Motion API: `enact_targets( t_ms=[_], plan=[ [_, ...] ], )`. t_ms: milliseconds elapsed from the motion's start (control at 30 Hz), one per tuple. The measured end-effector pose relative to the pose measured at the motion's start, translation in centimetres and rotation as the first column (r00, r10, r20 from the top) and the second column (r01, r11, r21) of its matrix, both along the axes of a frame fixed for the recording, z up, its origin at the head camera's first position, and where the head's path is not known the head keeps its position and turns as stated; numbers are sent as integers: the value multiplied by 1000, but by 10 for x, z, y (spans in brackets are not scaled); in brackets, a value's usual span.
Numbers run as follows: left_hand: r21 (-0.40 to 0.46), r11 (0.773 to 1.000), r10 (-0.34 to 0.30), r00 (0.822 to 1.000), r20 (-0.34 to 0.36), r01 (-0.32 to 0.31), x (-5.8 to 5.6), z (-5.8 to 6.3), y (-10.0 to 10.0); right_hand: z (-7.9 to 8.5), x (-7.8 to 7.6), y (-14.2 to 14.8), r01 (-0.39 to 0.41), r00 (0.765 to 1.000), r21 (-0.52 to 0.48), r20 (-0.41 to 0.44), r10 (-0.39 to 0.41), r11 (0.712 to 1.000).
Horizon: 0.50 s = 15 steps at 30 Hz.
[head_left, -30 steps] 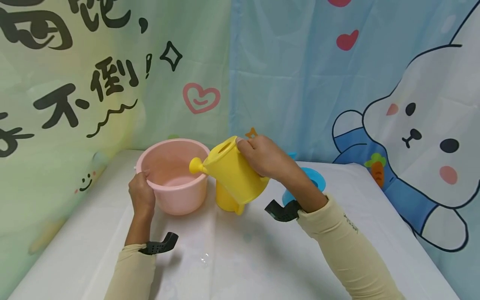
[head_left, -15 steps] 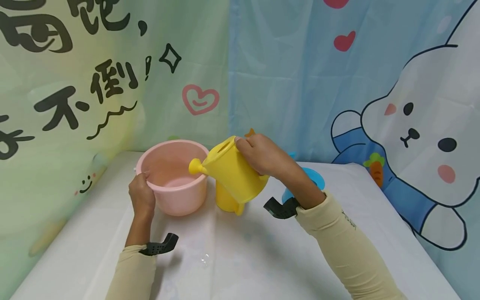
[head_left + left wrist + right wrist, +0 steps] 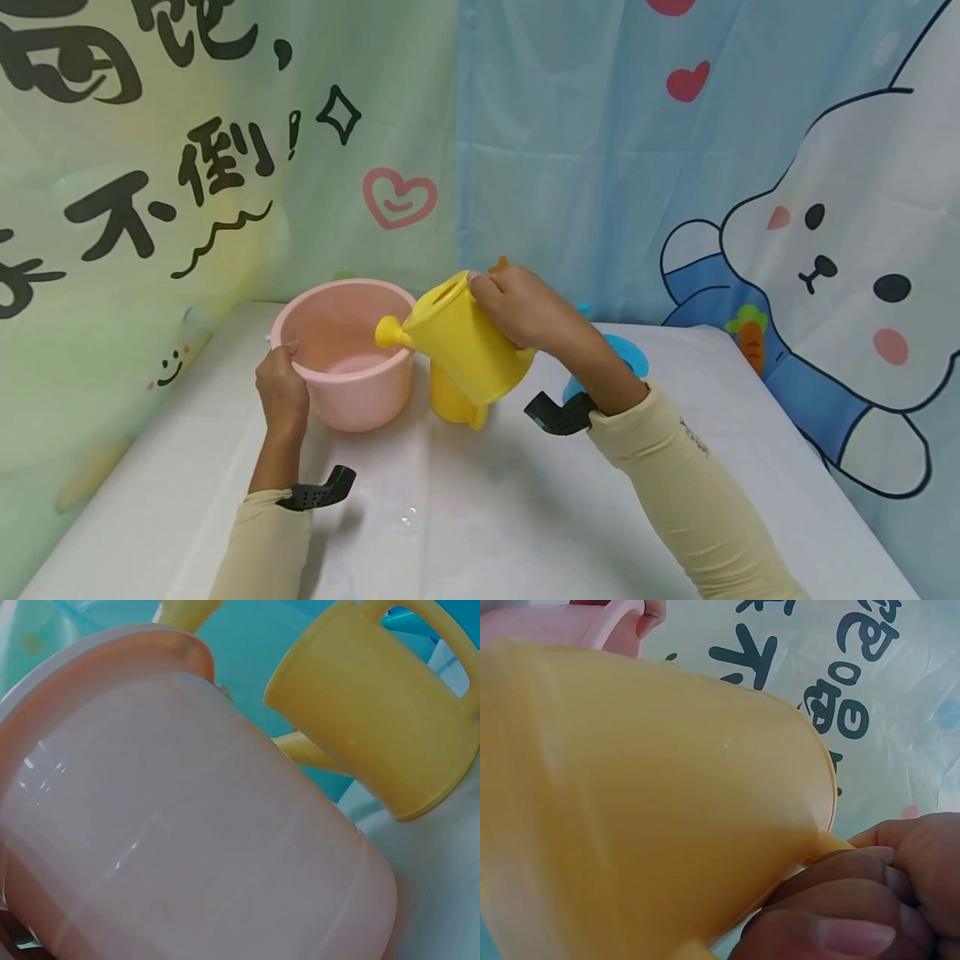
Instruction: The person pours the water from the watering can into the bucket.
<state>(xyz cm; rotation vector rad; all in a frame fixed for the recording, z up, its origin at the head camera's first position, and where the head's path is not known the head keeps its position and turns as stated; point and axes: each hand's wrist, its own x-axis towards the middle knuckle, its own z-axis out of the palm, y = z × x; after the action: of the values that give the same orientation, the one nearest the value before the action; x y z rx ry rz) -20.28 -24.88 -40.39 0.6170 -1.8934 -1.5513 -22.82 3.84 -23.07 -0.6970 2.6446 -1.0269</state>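
The yellow watering can (image 3: 468, 346) at the frame's centre is being gripped by the right hand (image 3: 521, 312), its long axis being tilted toward upper left, its spout (image 3: 390, 332) being held over the pink basin (image 3: 360, 404), whose left rim is being gripped by the left hand (image 3: 283, 390), almost no change being seen since the earlier frame.

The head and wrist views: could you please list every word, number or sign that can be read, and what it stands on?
"不倒!" on the backdrop curtain.
Other curtain characters: cut off or unclear.
Dark print on the right sleeve: too small to read.
Pink bucket and held yellow watering can: no lettering visible.
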Motion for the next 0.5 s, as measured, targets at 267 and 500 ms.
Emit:
enact_targets(
  t_ms=[267,500],
  plan=[
    [9,1000,-5,1000,3,5,1,1,1,1,-3,-1,9,1000,23,0,-9,1000],
    [14,1000,2,1000,-7,-2,0,0,0,3,-3,-2,1,1000,33,-6,-1,999]
  ],
)
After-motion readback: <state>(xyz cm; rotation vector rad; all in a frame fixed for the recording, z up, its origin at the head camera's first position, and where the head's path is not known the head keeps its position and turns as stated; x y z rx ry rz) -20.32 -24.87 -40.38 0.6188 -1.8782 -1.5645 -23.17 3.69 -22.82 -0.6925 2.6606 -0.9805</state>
